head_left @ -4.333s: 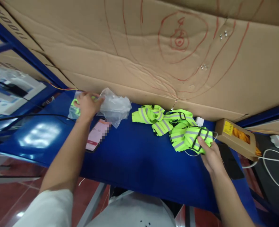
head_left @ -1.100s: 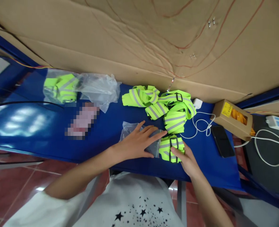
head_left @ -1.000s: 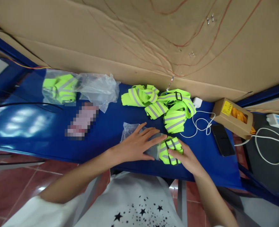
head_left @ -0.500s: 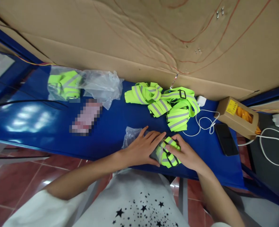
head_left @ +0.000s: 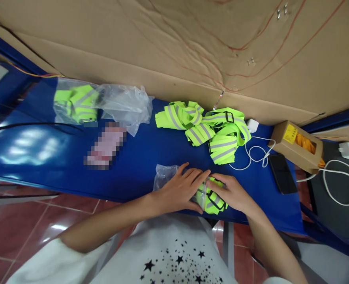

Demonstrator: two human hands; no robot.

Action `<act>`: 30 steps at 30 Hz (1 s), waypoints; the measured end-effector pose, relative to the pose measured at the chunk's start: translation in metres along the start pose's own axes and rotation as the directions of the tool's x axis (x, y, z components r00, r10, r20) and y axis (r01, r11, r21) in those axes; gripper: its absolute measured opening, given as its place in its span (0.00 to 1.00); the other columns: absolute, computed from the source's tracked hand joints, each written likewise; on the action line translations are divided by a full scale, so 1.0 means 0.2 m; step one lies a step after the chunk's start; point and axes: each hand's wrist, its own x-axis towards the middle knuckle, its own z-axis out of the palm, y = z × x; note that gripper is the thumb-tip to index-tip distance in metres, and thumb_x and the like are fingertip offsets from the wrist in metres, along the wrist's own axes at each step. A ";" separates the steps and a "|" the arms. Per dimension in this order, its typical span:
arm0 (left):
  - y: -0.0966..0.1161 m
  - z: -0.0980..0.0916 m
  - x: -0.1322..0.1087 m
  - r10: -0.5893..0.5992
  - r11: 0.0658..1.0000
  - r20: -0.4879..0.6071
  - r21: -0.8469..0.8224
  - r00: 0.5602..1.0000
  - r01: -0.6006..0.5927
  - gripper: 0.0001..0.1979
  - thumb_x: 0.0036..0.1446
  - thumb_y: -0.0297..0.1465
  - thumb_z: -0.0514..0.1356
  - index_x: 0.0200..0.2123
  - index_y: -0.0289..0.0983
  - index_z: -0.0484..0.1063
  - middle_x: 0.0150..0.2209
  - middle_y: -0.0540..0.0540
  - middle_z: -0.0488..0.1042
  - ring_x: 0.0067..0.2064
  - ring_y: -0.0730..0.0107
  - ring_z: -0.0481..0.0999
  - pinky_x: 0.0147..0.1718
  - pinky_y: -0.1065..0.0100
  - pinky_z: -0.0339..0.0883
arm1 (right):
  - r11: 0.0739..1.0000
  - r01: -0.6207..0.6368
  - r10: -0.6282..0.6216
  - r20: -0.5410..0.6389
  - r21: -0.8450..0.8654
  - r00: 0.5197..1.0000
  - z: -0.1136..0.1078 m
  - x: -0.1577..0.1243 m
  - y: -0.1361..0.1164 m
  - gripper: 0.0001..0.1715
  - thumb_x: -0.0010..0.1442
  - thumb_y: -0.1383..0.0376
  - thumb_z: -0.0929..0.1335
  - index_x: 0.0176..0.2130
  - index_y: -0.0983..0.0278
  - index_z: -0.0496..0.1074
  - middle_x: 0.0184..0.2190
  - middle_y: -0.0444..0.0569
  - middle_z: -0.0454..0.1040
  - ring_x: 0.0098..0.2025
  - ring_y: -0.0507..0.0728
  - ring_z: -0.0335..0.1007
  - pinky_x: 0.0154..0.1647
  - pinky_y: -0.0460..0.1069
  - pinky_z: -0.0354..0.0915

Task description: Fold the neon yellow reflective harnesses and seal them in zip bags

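Near the table's front edge, a folded yellow-green reflective strap [head_left: 216,206] with grey stripes and black buckles is partly inside a clear plastic bag [head_left: 164,175]. The bag's mouth crosses the left part of the bundle. My left hand [head_left: 184,189] is closed on the bag near its mouth, fingers over the top and thumb at the near side. From the right, my right hand [head_left: 233,191] grips the bundle, its thumb pressing on top. Some of the strap is hidden under my fingers.
Loose reflective straps [head_left: 196,122] lie behind my hands. At the back left are a bagged strap [head_left: 84,102] and a clear bag [head_left: 128,104]. A blurred pink item [head_left: 105,146], a black phone [head_left: 282,173], a white charger [head_left: 253,125] and a cardboard box [head_left: 301,154] also lie about.
The bag's mouth now reaches farther right over the strap bundle. Both hands have shifted slightly, and the view has tilted a little.
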 end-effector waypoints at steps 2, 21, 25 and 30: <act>0.01 0.00 0.01 0.005 1.000 0.012 0.006 1.000 -0.005 0.61 0.52 0.64 0.62 0.74 0.32 0.45 0.60 0.30 0.71 0.62 0.43 0.71 0.68 0.39 0.51 | 0.999 -0.005 0.007 -0.052 0.043 0.999 0.02 0.01 0.01 0.14 0.67 0.52 0.69 0.43 0.60 0.72 0.39 0.45 0.79 0.42 0.57 0.75 0.42 0.49 0.66; -0.01 -0.12 0.03 -0.004 0.994 -0.039 -0.106 0.999 -0.001 0.67 0.49 0.58 0.70 0.75 0.35 0.33 0.59 0.32 0.72 0.57 0.44 0.75 0.57 0.48 0.69 | 0.975 0.216 -0.208 -0.133 0.051 0.969 0.03 0.04 -0.10 0.10 0.70 0.56 0.69 0.46 0.59 0.74 0.42 0.47 0.76 0.44 0.56 0.73 0.47 0.51 0.68; -0.03 -0.12 0.02 -0.039 0.993 -0.027 -0.117 0.999 0.035 0.65 0.47 0.48 0.76 0.75 0.39 0.38 0.59 0.35 0.71 0.57 0.49 0.75 0.54 0.54 0.73 | 0.974 0.223 -0.227 -0.279 -0.046 0.933 0.11 0.06 -0.08 0.12 0.69 0.57 0.70 0.47 0.60 0.69 0.42 0.48 0.74 0.44 0.57 0.73 0.46 0.52 0.68; -0.07 -0.12 0.01 -0.060 0.997 -0.147 0.046 0.987 0.067 0.63 0.46 0.52 0.74 0.74 0.41 0.42 0.62 0.30 0.67 0.62 0.42 0.71 0.62 0.43 0.66 | 0.946 0.317 -0.292 -0.239 0.073 0.926 0.10 0.04 -0.10 0.25 0.63 0.59 0.75 0.56 0.56 0.68 0.51 0.49 0.74 0.50 0.58 0.74 0.53 0.54 0.70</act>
